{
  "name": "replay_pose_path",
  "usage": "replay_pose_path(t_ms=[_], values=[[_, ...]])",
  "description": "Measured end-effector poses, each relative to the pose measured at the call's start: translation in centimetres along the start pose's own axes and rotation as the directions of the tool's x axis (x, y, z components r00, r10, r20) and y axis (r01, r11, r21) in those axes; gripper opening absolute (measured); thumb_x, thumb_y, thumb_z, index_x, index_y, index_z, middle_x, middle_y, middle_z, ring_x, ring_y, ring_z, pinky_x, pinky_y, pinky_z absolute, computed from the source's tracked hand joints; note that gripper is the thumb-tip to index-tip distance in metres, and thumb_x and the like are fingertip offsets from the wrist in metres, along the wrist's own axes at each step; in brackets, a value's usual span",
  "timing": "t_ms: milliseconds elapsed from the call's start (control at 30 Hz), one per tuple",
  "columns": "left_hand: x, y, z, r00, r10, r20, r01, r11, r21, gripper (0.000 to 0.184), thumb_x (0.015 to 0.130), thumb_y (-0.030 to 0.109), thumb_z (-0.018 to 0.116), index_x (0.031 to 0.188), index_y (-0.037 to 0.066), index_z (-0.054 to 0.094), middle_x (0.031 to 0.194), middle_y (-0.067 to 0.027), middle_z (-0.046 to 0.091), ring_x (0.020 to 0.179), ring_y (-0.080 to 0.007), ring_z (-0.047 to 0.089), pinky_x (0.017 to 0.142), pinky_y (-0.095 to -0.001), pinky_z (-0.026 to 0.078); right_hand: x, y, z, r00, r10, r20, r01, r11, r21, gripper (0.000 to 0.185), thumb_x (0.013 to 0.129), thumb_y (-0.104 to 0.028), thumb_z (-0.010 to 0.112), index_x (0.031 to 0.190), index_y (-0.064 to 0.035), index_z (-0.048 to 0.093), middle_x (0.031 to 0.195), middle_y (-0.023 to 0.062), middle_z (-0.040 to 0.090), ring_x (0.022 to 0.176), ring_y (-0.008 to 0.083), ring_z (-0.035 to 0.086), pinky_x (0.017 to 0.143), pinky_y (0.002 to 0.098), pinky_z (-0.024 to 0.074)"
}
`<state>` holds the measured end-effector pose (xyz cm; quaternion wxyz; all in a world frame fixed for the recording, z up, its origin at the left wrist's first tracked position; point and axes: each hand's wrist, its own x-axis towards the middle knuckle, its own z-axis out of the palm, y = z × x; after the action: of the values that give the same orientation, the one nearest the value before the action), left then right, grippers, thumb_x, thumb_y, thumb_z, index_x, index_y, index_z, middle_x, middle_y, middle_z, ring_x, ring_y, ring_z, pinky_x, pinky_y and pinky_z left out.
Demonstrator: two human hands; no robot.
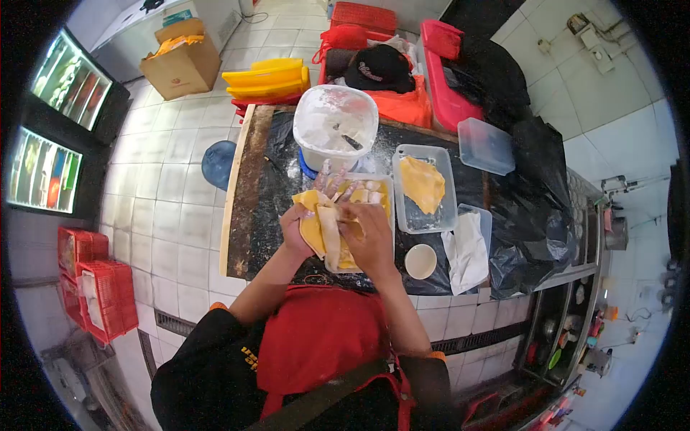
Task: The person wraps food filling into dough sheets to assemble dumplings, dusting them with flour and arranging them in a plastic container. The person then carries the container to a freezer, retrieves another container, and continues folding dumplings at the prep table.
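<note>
Where the table (248,237) ends at its wooden left edge, left of centre in the frame, a strip of dark, flour-dusted top separates that edge from the left hand (295,228). Near the centre, the yellow sheet (310,231) is held up over a tray (392,215), its long axis running roughly up and down the frame, the upper end leaning slightly left and the lower end pointing to the bottom. A pale, floury band lies lengthwise along its right part. The left hand is curled round the sheet's left side, thumb and fingers closed on it; the right hand (370,233) is half curled, fingertips at the pale band, though whether they grip cannot be told. A tub (336,115) stands close above the tray, limiting room that way. To the right, a narrow gap separates the tray from a box (425,225), with a cup (420,261) just below the box.
</note>
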<state>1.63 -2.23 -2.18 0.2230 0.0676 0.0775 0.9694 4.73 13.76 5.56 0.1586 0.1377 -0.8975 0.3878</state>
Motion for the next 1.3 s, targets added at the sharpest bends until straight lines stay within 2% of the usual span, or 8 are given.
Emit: replay_pose_path(t_ms=[100, 167, 200, 300, 433, 600, 1000, 1300], values=[[0.5, -0.5, 3.5, 0.974, 0.073, -0.214, -0.041, 0.988, 0.149, 0.063, 0.087, 0.032, 0.050, 0.141, 0.001, 0.039, 0.137, -0.0181, 0.051, 0.121, -0.0315, 0.055, 0.106, -0.0461, 0.042, 0.0, 0.7, -0.5, 1.000, 0.009, -0.001, -0.009, 1.000, -0.015, 0.032, 0.080, -0.015, 0.071, 0.110, -0.0089, 0.063, 0.102, 0.0113, 0.063, 0.096, 0.0328, 0.058, 0.089, 0.0431, 0.0449], [-0.4, -0.3, 2.0, 0.976, -0.154, -0.150, 0.161, 0.987, 0.030, 0.070, 0.092, 0.042, 0.055, 0.145, 0.003, 0.033, 0.141, -0.0158, 0.047, 0.125, -0.0290, 0.053, 0.107, -0.0453, 0.042, 0.9, 0.9, -1.4, 0.994, 0.040, -0.100, -0.044, 0.998, -0.043, 0.032, 0.075, -0.010, 0.076, 0.104, -0.0076, 0.063, 0.092, 0.0079, 0.064, 0.090, 0.0290, 0.059, 0.083, 0.0393, 0.0454], [0.5, -0.9, 1.1, 0.958, -0.163, -0.238, 0.241, 0.905, 0.350, 0.061, 0.098, 0.047, 0.047, 0.143, 0.006, 0.038, 0.140, -0.0160, 0.049, 0.126, -0.0324, 0.052, 0.108, -0.0494, 0.041, 1.2, 0.8, -1.8, 0.990, 0.127, -0.067, -0.125, 0.992, 0.024, 0.029, 0.081, -0.020, 0.073, 0.106, -0.0087, 0.063, 0.093, 0.0099, 0.065, 0.090, 0.0311, 0.060, 0.085, 0.0428, 0.0465], [-0.3, -1.0, 0.5, 0.919, -0.180, -0.352, 0.364, 0.732, 0.576, 0.064, 0.093, 0.028, 0.062, 0.145, 0.003, 0.034, 0.140, -0.0134, 0.049, 0.128, -0.0276, 0.050, 0.108, -0.0443, 0.042, 1.7, 3.3, -2.3, 0.941, 0.268, 0.205, -0.308, 0.931, 0.198, 0.028, 0.083, -0.019, 0.072, 0.107, -0.0080, 0.062, 0.093, 0.0121, 0.067, 0.086, 0.0314, 0.064, 0.080, 0.0411, 0.0499], [-0.8, 0.5, 1.8, 0.919, -0.254, -0.303, 0.270, 0.963, 0.012, 0.055, 0.098, 0.026, 0.049, 0.145, 0.002, 0.035, 0.141, -0.0186, 0.048, 0.128, -0.0351, 0.050, 0.108, -0.0504, 0.040, 5.2, 13.0, -3.9, 0.908, 0.414, 0.070, -0.415, 0.910, 0.003, 0.027, 0.088, -0.013, 0.065, 0.114, -0.0040, 0.061, 0.099, 0.0143, 0.070, 0.093, 0.0250, 0.068, 0.082, 0.0349, 0.0527], [-3.4, 2.6, 0.7, 0.957, -0.196, -0.212, 0.210, 0.977, 0.045, 0.066, 0.092, 0.024, 0.051, 0.150, 0.004, 0.026, 0.146, -0.0194, 0.043, 0.132, -0.0374, 0.045, 0.111, -0.0528, 0.035, 6.1, 28.5, -3.7, 0.971, 0.219, 0.093, -0.168, 0.909, -0.382, 0.028, 0.088, -0.010, 0.059, 0.114, -0.0023, 0.060, 0.111, 0.0219, 0.066, 0.106, 0.0372, 0.062, 0.089, 0.0423, 0.0498], [-2.8, 5.1, 0.9, 0.939, 0.133, -0.319, -0.105, 0.989, 0.103, 0.079, 0.083, 0.022, 0.058, 0.152, 0.009, 0.021, 0.146, -0.0209, 0.039, 0.134, -0.0398, 0.040, 0.112, -0.0568, 0.032, 9.2, 27.0, -7.0, 0.793, 0.455, 0.406, -0.443, 0.887, -0.129, 0.042, 0.073, -0.016, 0.074, 0.111, -0.0050, 0.060, 0.100, 0.0167, 0.067, 0.096, 0.0312, 0.065, 0.088, 0.0390, 0.0504], [-0.8, 5.1, 0.7, 0.938, 0.044, -0.343, -0.004, 0.993, 0.118, 0.065, 0.090, 0.026, 0.053, 0.147, 0.003, 0.031, 0.145, -0.0195, 0.042, 0.133, -0.0397, 0.043, 0.110, -0.0567, 0.035, 9.3, 24.0, -10.1, 0.934, 0.311, 0.175, -0.313, 0.950, -0.016, 0.036, 0.078, -0.010, 0.072, 0.111, -0.0038, 0.057, 0.096, 0.0150, 0.067, 0.091, 0.0284, 0.066, 0.082, 0.0371, 0.0517]])
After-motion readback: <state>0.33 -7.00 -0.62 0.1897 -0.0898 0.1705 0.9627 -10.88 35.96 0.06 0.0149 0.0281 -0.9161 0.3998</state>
